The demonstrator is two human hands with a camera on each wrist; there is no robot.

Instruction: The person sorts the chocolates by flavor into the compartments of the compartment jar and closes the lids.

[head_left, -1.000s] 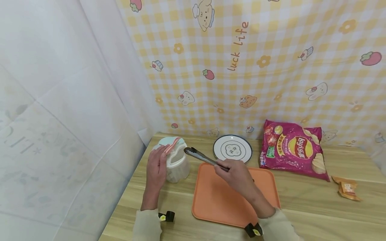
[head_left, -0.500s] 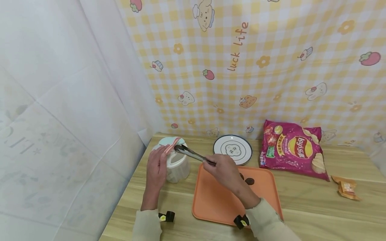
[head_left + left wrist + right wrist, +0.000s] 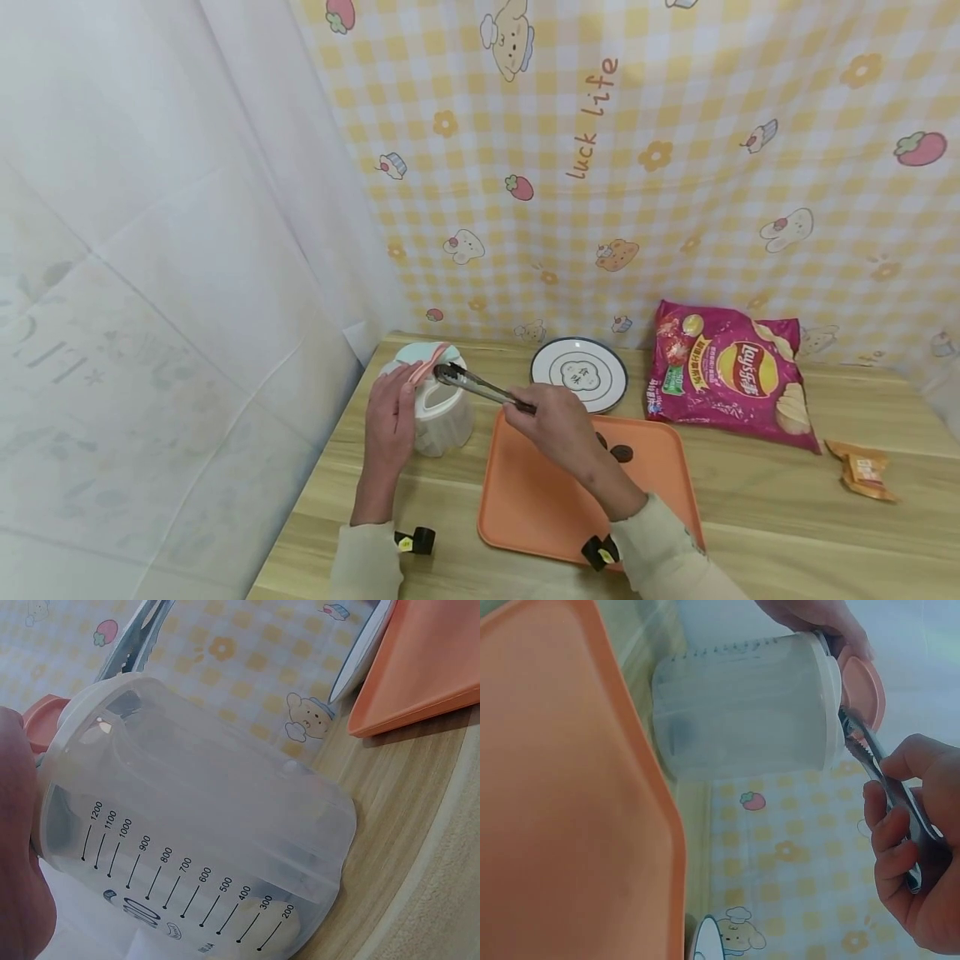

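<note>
My left hand [image 3: 392, 417] holds the top of a clear plastic storage canister [image 3: 202, 802], with its fingers by the raised pink flap [image 3: 861, 690] of the lid. The canister has printed measuring marks and a pale lump [image 3: 266, 926] near its bottom. My right hand [image 3: 558, 425] grips metal tongs [image 3: 480, 386] around their middle. Their toothed tips stand apart right at the lid's opening. Two dark round biscuits [image 3: 621, 453] lie on the orange tray [image 3: 540, 508] under my right forearm, one of them partly hidden by it.
Behind the tray is a white plate [image 3: 579, 375] with a dark blue rim. A purple bag of potato chips [image 3: 731, 375] lies to its right, and a small orange packet [image 3: 862, 469] farther right. A checked cloth [image 3: 600, 208] hangs behind the wooden table [image 3: 795, 533].
My right hand has carried the tongs left to the canister's opening, then their arms have spread. The biscuits on the tray came into sight. My left hand has stayed put.
</note>
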